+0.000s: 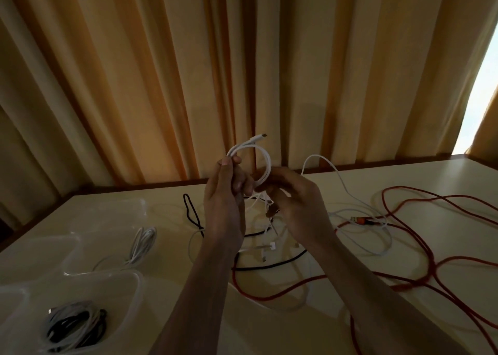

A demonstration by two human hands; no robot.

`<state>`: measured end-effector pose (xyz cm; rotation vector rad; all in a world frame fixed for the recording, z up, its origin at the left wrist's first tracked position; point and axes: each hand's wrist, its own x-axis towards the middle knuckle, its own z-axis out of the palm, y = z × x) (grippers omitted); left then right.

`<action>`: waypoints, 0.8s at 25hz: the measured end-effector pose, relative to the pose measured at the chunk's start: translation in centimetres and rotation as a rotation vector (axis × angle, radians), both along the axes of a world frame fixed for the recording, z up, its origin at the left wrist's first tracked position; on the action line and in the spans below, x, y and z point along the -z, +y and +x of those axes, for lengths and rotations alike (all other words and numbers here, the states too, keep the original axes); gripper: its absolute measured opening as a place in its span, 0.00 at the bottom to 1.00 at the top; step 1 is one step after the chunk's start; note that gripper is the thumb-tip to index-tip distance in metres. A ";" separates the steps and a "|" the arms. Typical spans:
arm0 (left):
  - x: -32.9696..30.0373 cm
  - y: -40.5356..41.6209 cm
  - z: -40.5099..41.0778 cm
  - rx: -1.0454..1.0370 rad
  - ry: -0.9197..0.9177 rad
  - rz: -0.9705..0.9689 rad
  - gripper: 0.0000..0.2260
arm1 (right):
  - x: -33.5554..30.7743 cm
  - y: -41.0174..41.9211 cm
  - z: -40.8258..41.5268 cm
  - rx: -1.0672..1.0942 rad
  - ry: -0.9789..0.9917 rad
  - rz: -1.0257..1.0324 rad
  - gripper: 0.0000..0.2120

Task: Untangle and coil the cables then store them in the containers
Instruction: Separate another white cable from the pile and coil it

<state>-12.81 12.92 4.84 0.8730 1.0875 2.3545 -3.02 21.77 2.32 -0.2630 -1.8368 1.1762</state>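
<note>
The cream table (404, 182) carries everything here, and along its left edge sit the clear plastic containers. The nearest container (129, 282), at the table's front left corner, holds a coiled bundle of black and white cables (72, 325). Behind it, further along that left edge, a second container (78, 243) has a folded white cable (140, 244) lying partly in it, its tail trailing over the rim towards the table's front. Over the middle of the table the left hand (223, 201) is raised, fingers and thumb closed round the top of a white cable loop (265, 163), whose plug end (262, 135) pokes up and to the right above the knuckles. Just to the right of it the right hand (291, 198) has its fingers curled in against the lower part of the same loop; the light is dim, so I cannot be sure quite how it pinches the strands, though it does seem to have hold of them. Beneath both hands, on the table's centre, a black cable (269, 267) and more white leads lie tangled together. Across the table's right half a long red cable (420, 249) sprawls in wide loops, its orange plug (359, 220) resting among a loose white cable (377, 247) there. Orange curtains (161, 72) hang behind the table's far edge.
</note>
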 end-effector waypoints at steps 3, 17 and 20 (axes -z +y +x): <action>0.2 0.0 0.0 -0.040 -0.012 -0.034 0.13 | -0.6 -0.7 0.1 -0.183 0.178 -0.159 0.17; 2.7 1.5 0.0 -0.461 0.673 -0.514 0.09 | -1.4 0.2 0.2 -0.091 0.154 -0.177 0.14; 3.4 1.9 -0.2 -0.540 0.777 -0.446 0.13 | -1.5 0.2 0.3 -0.124 0.144 -0.164 0.14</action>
